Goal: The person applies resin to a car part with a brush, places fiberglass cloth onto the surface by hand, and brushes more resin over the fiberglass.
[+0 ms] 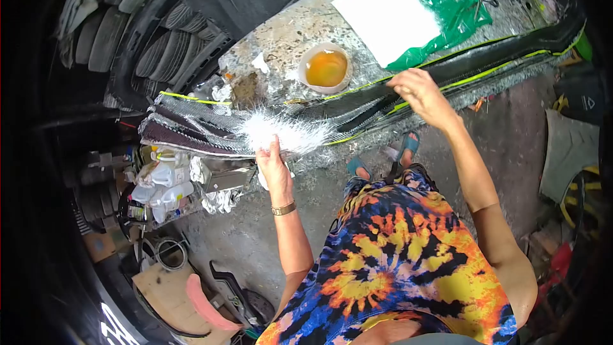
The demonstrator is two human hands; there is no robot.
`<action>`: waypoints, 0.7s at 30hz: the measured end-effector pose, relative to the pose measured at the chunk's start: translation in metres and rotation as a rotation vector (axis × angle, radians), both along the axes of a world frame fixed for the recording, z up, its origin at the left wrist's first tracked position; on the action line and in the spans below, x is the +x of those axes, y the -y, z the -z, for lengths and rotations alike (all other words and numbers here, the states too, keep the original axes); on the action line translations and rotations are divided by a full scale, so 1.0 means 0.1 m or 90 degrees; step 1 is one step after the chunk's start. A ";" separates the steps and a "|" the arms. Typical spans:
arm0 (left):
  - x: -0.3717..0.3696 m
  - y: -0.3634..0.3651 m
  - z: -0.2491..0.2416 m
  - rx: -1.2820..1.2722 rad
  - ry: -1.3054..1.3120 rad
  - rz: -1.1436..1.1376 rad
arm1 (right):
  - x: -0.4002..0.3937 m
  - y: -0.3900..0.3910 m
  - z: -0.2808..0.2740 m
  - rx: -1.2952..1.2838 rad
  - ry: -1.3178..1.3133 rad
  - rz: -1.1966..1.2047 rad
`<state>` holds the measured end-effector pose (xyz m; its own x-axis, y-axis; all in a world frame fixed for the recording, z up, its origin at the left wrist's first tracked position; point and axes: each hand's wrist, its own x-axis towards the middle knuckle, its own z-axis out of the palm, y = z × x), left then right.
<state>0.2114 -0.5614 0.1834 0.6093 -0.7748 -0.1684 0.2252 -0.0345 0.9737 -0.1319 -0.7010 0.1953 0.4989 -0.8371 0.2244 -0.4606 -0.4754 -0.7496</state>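
Note:
My left hand (273, 165) is closed on the near edge of a frayed tuft of white glass fibre (281, 133), thumb on top. That tuft lies over a long black woven-fibre panel (364, 112) with yellow-green tape along its edges. Above the panel, farther right, my right hand (416, 94) has its fingers drawn together in a pinch; whatever they hold, if anything, is too small to name. Beyond the panel stands a round plastic tub (300, 70) with amber liquid (327, 69) in it, between the two hands and apart from both.
A white sheet (386, 16) and green plastic bag (460, 9) lie on the speckled bench (281, 32). Stacked tyres (163, 54) stand at the left. Plastic jugs (171, 176) sit below the panel's left end. Cardboard (163, 294) rests on the floor.

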 end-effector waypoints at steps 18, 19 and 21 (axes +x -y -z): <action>-0.03 0.18 -0.42 -0.129 -0.075 -0.042 | 1.59 0.34 -0.78 -0.032 -0.178 -0.306; 0.06 0.15 -0.43 -0.113 -0.049 -0.043 | 1.54 0.41 -0.71 -0.038 -0.157 -0.286; 0.19 0.07 -0.52 -0.088 0.001 -0.094 | 1.40 0.58 -0.65 -0.056 -0.140 -0.260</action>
<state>0.2301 -0.5686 0.2355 0.7181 -0.6929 -0.0657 0.2162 0.1324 0.9673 0.0084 -0.7592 0.2605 0.8273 -0.5445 0.1379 -0.3654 -0.7082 -0.6041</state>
